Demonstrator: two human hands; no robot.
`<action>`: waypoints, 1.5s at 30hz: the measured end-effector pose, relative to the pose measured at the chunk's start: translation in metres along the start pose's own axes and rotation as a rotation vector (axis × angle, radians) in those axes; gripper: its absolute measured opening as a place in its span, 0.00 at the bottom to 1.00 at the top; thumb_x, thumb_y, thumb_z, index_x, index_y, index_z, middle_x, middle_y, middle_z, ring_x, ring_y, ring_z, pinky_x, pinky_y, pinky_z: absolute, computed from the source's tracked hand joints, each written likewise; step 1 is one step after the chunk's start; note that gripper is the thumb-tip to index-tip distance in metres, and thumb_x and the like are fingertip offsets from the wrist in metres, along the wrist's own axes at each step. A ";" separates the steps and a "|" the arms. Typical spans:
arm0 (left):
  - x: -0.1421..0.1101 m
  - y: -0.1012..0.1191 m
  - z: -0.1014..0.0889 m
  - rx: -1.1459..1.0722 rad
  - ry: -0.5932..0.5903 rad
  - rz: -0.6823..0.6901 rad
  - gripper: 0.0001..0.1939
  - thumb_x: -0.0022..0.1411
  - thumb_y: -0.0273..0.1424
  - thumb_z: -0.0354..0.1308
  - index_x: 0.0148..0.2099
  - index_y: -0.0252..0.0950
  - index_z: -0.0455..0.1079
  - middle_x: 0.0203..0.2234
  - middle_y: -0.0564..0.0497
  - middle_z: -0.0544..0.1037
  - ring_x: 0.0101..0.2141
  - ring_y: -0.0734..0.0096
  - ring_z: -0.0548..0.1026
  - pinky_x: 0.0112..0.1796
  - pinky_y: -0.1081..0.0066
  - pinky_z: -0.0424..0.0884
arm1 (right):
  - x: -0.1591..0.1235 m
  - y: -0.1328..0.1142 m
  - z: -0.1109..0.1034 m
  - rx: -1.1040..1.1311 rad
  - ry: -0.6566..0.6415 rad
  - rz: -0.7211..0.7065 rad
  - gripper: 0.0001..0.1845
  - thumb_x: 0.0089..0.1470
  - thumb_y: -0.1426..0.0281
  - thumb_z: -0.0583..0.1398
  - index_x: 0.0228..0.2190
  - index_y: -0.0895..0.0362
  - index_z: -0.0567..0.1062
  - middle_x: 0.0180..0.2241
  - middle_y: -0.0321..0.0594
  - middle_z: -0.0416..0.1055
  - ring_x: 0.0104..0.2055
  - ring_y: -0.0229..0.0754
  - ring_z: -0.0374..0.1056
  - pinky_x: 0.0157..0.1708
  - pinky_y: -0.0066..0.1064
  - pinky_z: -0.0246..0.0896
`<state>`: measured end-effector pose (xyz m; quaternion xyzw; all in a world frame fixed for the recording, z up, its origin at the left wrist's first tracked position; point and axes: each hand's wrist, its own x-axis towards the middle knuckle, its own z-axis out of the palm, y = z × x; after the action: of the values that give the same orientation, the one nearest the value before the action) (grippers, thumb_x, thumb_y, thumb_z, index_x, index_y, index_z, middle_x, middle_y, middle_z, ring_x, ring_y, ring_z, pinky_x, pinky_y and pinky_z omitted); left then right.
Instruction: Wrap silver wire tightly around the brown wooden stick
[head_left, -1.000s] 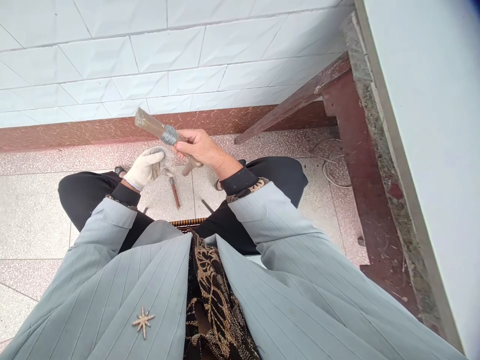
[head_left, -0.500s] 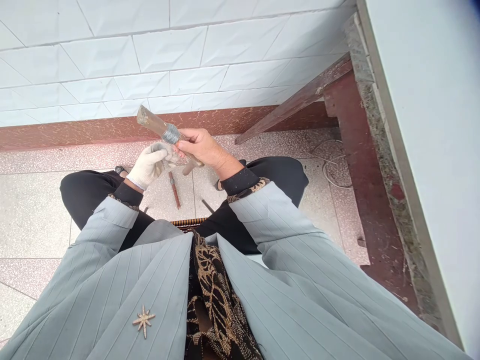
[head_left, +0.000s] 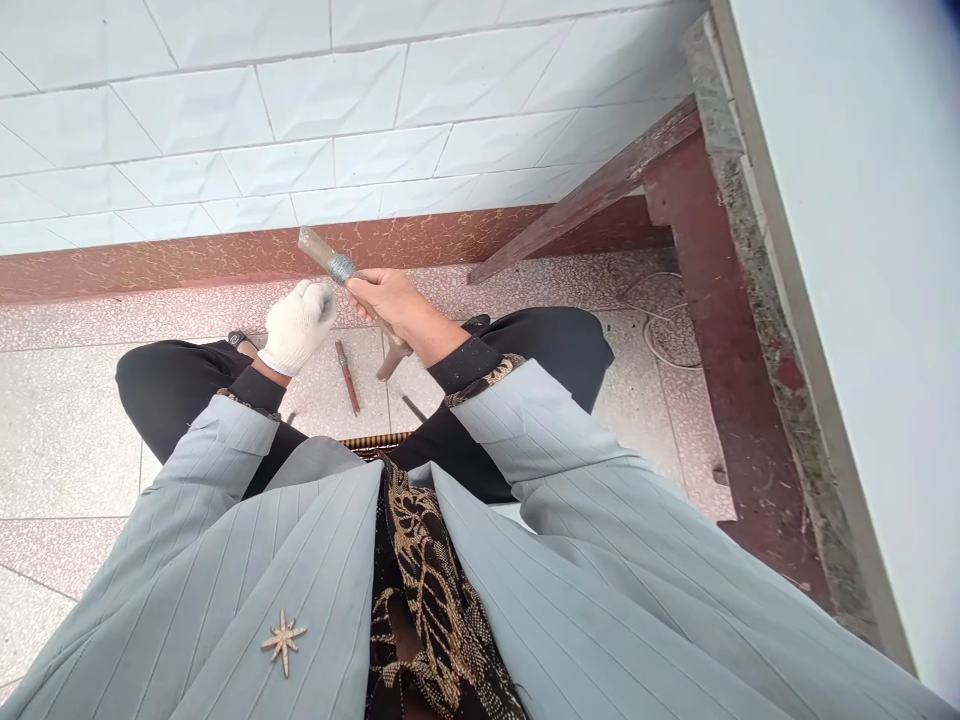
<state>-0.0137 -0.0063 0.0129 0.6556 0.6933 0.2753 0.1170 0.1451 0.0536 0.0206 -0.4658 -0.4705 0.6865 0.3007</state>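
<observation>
My bare right hand is wrapped round a brown wooden handle that has a band of silver wire wound near its upper end. The handle slants from upper left to lower right and its lower tip pokes out below my wrist. My left hand, in a white knit glove, is closed into a fist just left of the handle, apart from it; what it holds, if anything, is hidden. A thin reddish-brown stick lies on the floor between my knees.
I sit with black-trousered knees spread over a speckled tiled floor. A white tiled wall with a red skirting is ahead. A dark wooden plank leans at right beside a rough concrete edge. A loose wire lies on the floor.
My gloved left hand has let go near the wire band and pulled back into a fist. My right hand has moved the handle slightly right and away, tilted steeper.
</observation>
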 end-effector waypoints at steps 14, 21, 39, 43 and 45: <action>-0.021 0.012 0.012 0.498 -0.587 0.711 0.16 0.73 0.23 0.47 0.47 0.32 0.78 0.34 0.42 0.78 0.35 0.59 0.79 0.30 0.65 0.63 | 0.003 -0.022 -0.040 -1.237 -0.683 0.208 0.10 0.62 0.71 0.62 0.29 0.60 0.78 0.23 0.36 0.72 0.24 0.35 0.66 0.25 0.27 0.57; -0.021 0.024 0.005 0.574 -0.658 0.678 0.18 0.76 0.28 0.46 0.55 0.34 0.77 0.39 0.42 0.81 0.38 0.58 0.82 0.30 0.66 0.64 | -0.002 -0.023 -0.033 -1.451 -0.765 0.291 0.12 0.65 0.69 0.62 0.39 0.64 0.82 0.28 0.41 0.74 0.28 0.39 0.67 0.32 0.31 0.59; 0.001 -0.025 0.021 -0.699 -0.544 -0.053 0.09 0.67 0.34 0.59 0.42 0.34 0.76 0.28 0.51 0.77 0.28 0.74 0.72 0.33 0.73 0.69 | -0.014 -0.045 -0.079 -0.653 -0.742 -0.006 0.11 0.61 0.64 0.67 0.31 0.59 0.78 0.24 0.32 0.68 0.26 0.32 0.62 0.31 0.26 0.57; -0.006 -0.024 0.023 -0.916 -0.656 -0.054 0.11 0.71 0.37 0.56 0.44 0.35 0.73 0.23 0.57 0.66 0.22 0.78 0.60 0.25 0.75 0.60 | -0.015 -0.047 -0.084 -0.555 -0.373 -0.105 0.11 0.63 0.63 0.64 0.33 0.57 0.77 0.27 0.36 0.70 0.29 0.36 0.64 0.32 0.29 0.60; -0.009 -0.019 0.018 -0.907 -0.720 -0.060 0.10 0.71 0.36 0.55 0.44 0.35 0.71 0.23 0.58 0.63 0.21 0.79 0.58 0.24 0.76 0.57 | -0.009 -0.040 -0.081 -0.676 -0.221 -0.121 0.10 0.64 0.63 0.63 0.35 0.57 0.78 0.28 0.39 0.71 0.31 0.39 0.66 0.33 0.32 0.61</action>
<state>-0.0189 -0.0109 -0.0139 0.5723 0.4407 0.3009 0.6226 0.2221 0.0910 0.0507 -0.4330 -0.7274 0.5193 0.1168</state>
